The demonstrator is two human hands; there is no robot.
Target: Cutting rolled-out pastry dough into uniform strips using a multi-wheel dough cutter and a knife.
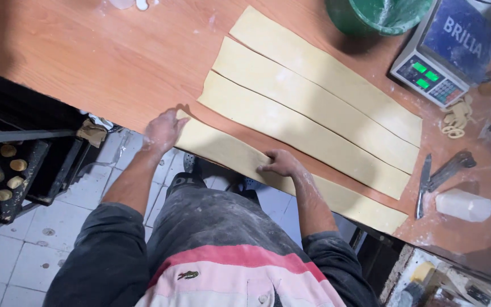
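Four long dough strips lie side by side on the desk [115, 62], slanting from near its front edge toward the far right corner. The nearest strip [228, 154] runs right along the front edge, and both hands are on it. The left hand [163, 132] rests flat at the strip's left end, fingers spread and bent a little, pressing down rather than gripping. The right hand [282, 164] lies palm down further along the same strip, fingers loosely curled over its near edge; neither hand has closed round anything.

The dough looks soft, thin and limp, dusted with flour, so it should slide a bit on the wood yet stretch or tear if lifted by one point. It is likely light, but floppy along its length. Best hold would be flat palms, or both ends supported together, not a pinch in the middle.

The other three strips [308, 108] lie just beyond, close but separated by narrow cuts. A scale [444, 54], a green bucket [376, 14] and a scraper [424, 185] sit toward the right end.
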